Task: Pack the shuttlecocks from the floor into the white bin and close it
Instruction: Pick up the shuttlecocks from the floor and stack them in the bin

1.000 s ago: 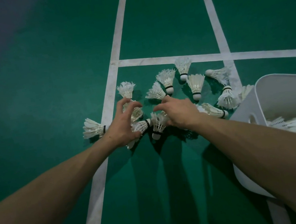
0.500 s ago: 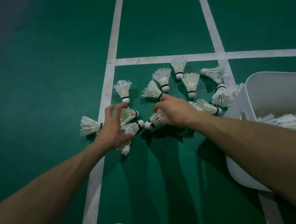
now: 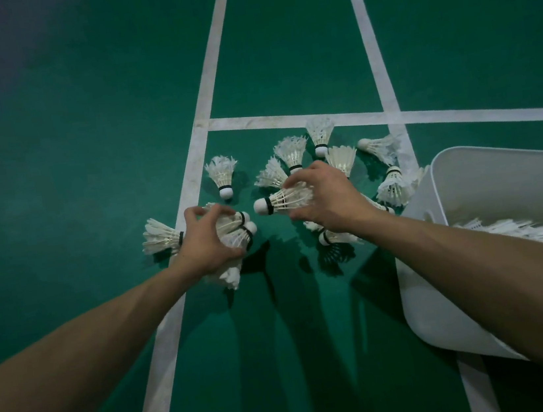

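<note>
Gathering from the floor (image 3: 84, 161), both grips loaded.
The left grip (image 3: 209, 245) curls round a bundle of shuttlecocks (image 3: 237, 232); the right grip (image 3: 328, 198) pinches one shuttlecock (image 3: 280, 202) by its feathers. Loose ones (image 3: 222, 174) lie just beyond; the white bin (image 3: 502, 185), part filled, stands open at right. Squeeze lightly, then lift both loads over its rim.

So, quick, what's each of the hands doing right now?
Left hand: grips a bunch of shuttlecocks.
Right hand: grips one shuttlecock.
</note>
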